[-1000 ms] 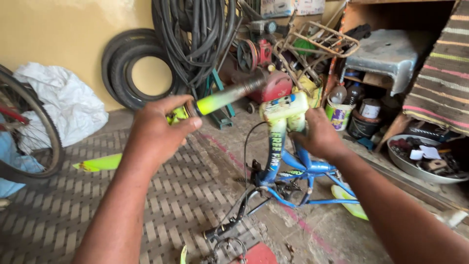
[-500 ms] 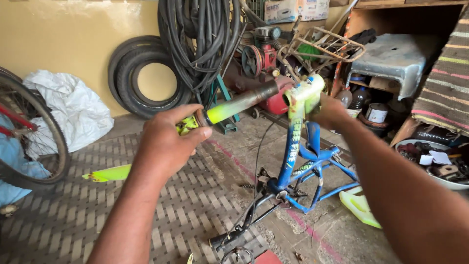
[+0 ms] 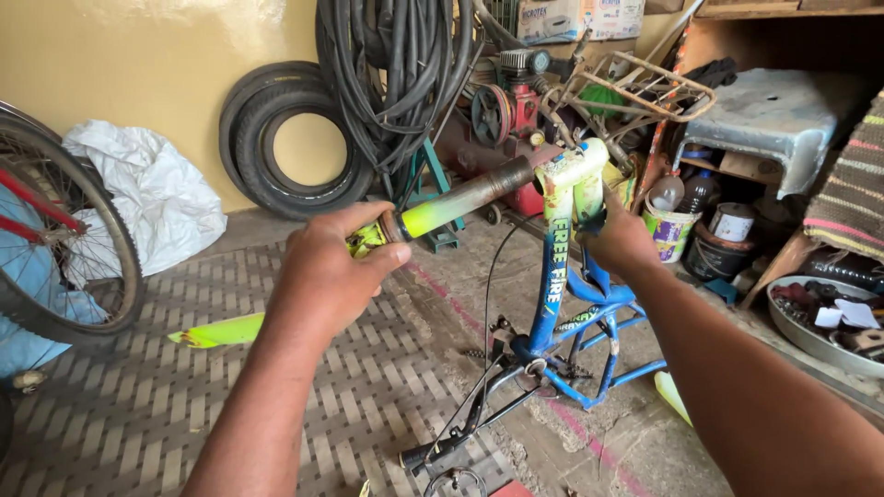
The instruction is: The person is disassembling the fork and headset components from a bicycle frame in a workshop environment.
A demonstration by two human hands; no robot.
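Cluttered workshop floor: left hand (image 3: pixel 330 276) clenches a yellow-green fork tube (image 3: pixel 460 202); right hand (image 3: pixel 619 241) grasps the blue bicycle frame (image 3: pixel 556 285). Nearby metal basin (image 3: pixel 803 331) holds scraps.

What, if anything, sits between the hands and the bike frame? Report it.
Nothing visible does. The left hand already grips the yellow-green fork tube, and the right hand holds the blue bike frame just below its head tube. Both hands are in direct contact. The thin black cable hangs between them, clear of both hands.
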